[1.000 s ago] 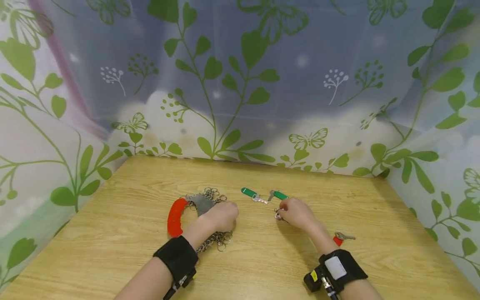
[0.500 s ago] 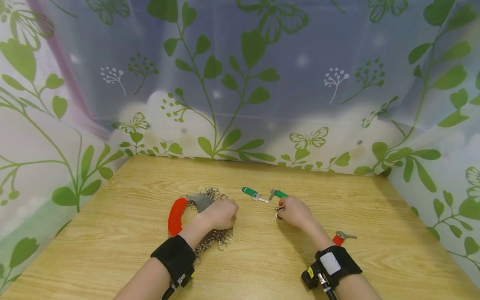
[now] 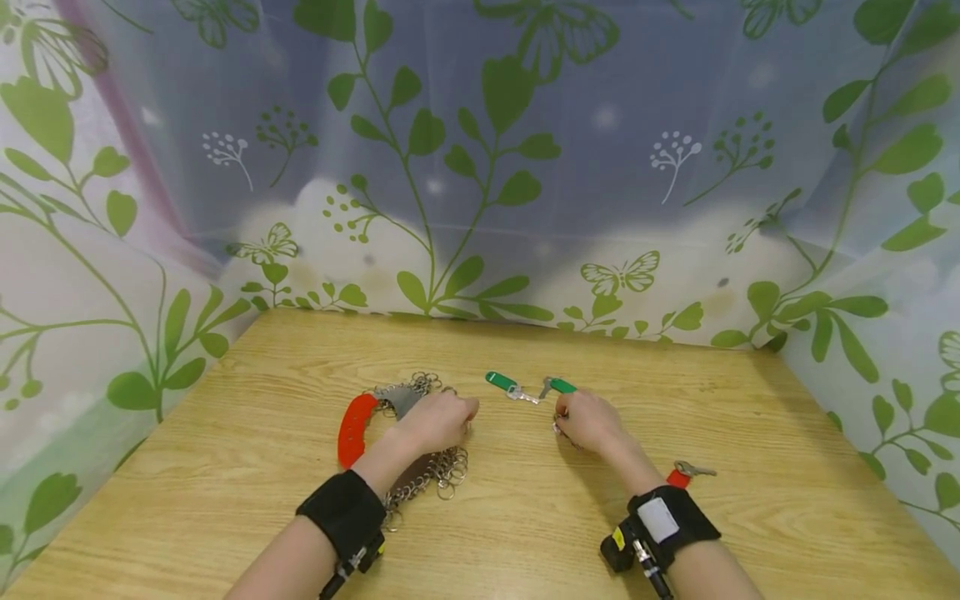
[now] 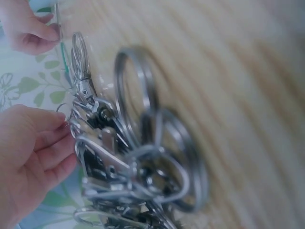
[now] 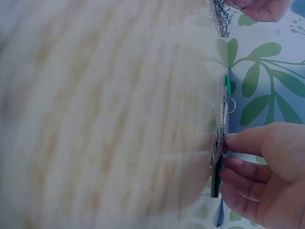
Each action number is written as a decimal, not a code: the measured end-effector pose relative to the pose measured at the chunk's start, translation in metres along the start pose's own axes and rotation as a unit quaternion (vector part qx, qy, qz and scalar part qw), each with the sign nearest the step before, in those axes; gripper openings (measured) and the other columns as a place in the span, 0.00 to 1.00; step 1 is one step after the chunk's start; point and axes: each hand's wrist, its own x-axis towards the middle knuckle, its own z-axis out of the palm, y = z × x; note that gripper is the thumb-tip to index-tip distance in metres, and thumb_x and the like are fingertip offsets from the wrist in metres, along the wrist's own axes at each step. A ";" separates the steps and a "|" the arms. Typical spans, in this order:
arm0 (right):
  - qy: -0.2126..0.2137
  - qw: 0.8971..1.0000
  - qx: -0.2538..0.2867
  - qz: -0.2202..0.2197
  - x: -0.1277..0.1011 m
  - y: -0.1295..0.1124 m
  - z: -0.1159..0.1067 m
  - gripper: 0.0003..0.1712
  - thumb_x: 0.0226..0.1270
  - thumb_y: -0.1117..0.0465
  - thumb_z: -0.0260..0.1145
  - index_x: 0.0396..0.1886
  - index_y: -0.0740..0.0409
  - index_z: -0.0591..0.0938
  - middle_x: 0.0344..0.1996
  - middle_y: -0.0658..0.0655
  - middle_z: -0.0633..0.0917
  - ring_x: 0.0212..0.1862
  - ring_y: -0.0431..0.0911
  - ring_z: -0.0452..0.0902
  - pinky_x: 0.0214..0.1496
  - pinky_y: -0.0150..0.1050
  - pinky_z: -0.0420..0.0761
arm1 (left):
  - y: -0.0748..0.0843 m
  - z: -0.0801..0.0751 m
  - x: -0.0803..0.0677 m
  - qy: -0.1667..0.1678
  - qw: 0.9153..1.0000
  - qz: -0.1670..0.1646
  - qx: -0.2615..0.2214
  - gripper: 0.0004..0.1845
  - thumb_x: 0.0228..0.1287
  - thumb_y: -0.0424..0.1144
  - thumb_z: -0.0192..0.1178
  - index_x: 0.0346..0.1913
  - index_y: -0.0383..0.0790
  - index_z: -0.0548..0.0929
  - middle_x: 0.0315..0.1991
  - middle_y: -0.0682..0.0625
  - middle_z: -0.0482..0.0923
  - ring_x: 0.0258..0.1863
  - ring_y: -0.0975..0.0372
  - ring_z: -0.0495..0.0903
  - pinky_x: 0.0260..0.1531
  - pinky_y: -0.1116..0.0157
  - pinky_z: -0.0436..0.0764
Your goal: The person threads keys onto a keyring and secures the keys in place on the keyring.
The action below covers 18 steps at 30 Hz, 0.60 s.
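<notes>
A bunch of metal key rings with swivel clasps [image 4: 124, 162] lies on the table under my left hand [image 3: 435, 422]. In the left wrist view, the thumb and fingers pinch a small ring [image 4: 61, 109] at the bunch's edge. A red curved band [image 3: 355, 432] and a grey strip [image 3: 403, 400] lie around the left hand's wrist side. My right hand [image 3: 595, 422] pinches a key with a dark end [image 5: 217, 174] low over the table, mostly hidden by the fingers from above. Just beyond that hand lies a key with a green tag [image 3: 562, 386].
Another green-tagged key [image 3: 501, 381] lies between the hands, toward the back. A key with a red tag [image 3: 678, 478] lies right of the right forearm. A leaf-patterned curtain [image 3: 480, 208] encloses the wooden table [image 3: 525, 517] behind and at both sides.
The left hand shifts slightly left over the bunch. The right hand's fingers shift a little on the key, and less of its metal shows from above.
</notes>
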 end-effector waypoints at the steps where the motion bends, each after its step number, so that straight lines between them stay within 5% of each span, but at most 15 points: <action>1: 0.001 1.000 0.000 -0.001 0.000 0.000 0.000 0.03 0.59 0.64 0.64 0.32 0.58 0.84 0.30 0.54 0.82 0.28 0.44 0.75 0.33 0.43 0.76 | 0.000 0.000 0.000 0.005 1.000 0.001 0.005 0.05 0.61 0.29 0.55 0.29 0.41 0.75 0.20 0.52 0.71 0.20 0.61 0.71 0.21 0.65 0.71; 12: 0.015 1.000 0.007 -0.005 -0.002 0.001 -0.001 0.04 0.61 0.64 0.64 0.27 0.57 0.82 0.24 0.52 0.78 0.24 0.43 0.68 0.25 0.36 0.68 | -0.002 -0.004 -0.002 0.000 0.998 -0.015 0.053 0.06 0.59 0.31 0.59 0.38 0.39 0.74 0.22 0.49 0.72 0.25 0.56 0.78 0.23 0.62 0.76; 18: 0.050 0.998 0.020 -0.022 -0.003 -0.005 -0.002 0.03 0.61 0.64 0.64 0.30 0.58 0.83 0.24 0.51 0.80 0.23 0.41 0.71 0.23 0.35 0.70 | -0.002 -0.004 -0.004 -0.006 0.999 -0.024 -0.031 0.02 0.61 0.29 0.56 0.32 0.38 0.76 0.22 0.50 0.72 0.23 0.59 0.75 0.25 0.64 0.74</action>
